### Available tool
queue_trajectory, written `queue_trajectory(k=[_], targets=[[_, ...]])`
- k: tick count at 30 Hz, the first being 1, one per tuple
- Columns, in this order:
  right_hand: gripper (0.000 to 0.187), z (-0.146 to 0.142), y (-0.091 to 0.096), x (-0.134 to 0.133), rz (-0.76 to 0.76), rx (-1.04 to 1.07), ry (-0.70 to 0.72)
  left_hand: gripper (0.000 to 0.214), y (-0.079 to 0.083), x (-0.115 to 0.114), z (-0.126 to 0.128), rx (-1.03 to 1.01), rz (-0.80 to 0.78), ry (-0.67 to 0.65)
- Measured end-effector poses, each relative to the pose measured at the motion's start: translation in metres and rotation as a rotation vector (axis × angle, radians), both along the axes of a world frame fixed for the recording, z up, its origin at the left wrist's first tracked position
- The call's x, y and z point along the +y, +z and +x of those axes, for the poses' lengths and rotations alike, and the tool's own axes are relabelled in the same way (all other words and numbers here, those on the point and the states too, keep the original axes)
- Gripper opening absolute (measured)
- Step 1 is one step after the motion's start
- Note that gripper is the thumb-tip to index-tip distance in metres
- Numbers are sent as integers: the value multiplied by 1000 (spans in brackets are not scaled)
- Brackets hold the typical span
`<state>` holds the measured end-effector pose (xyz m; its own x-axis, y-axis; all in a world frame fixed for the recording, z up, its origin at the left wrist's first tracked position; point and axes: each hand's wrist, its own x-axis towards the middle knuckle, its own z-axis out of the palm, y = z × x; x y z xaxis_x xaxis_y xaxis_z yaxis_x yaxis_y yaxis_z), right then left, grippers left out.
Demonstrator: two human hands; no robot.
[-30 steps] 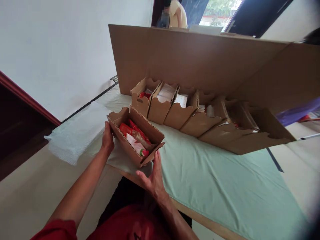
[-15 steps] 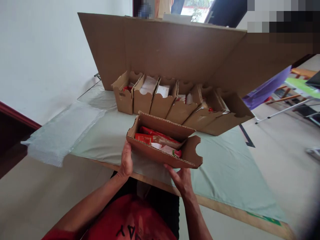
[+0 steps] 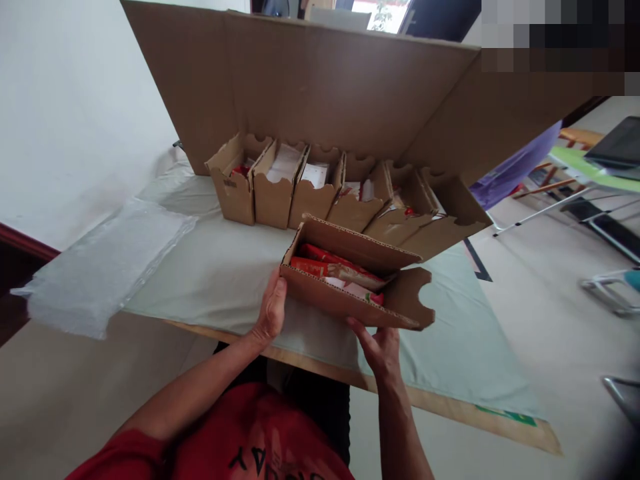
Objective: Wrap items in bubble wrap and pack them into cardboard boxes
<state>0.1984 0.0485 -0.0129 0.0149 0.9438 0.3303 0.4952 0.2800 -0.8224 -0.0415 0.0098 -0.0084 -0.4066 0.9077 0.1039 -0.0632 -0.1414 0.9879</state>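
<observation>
An open cardboard tray [image 3: 345,303] with red and white packets [image 3: 340,270] inside is held above the green-covered table [image 3: 220,273]. My left hand [image 3: 271,310] presses against the tray's left end, fingers wrapped on it. My right hand [image 3: 381,345] supports the tray from below near its right end, where a notched flap sticks out. Behind it stands a row of several similar cardboard trays [image 3: 320,193], filled with packets, lined up against a large cardboard sheet [image 3: 320,87].
A sheet of white foam wrap [image 3: 100,263] hangs over the table's left end. The table's wooden front edge [image 3: 450,407] runs to the right. Beyond the cardboard, at right, are a purple cloth [image 3: 515,170], a green-topped table and metal frames on the floor.
Both hands have carried the tray to the right and turned it so its long side faces me. My view has shifted right too.
</observation>
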Motion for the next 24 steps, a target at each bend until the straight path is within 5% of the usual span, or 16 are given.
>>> queue_trajectory(k=[13,19,24], targets=[[50,-6,-35,-11,-151,144,-85,63,-24,0,7,7,-60,50],[60,-6,-33,-5,-174,26,-277,71,-16,16,15,42,-72,-90],[64,-11,-27,0,-218,-38,-319,64,-4,12,-15,200,-86,-92]])
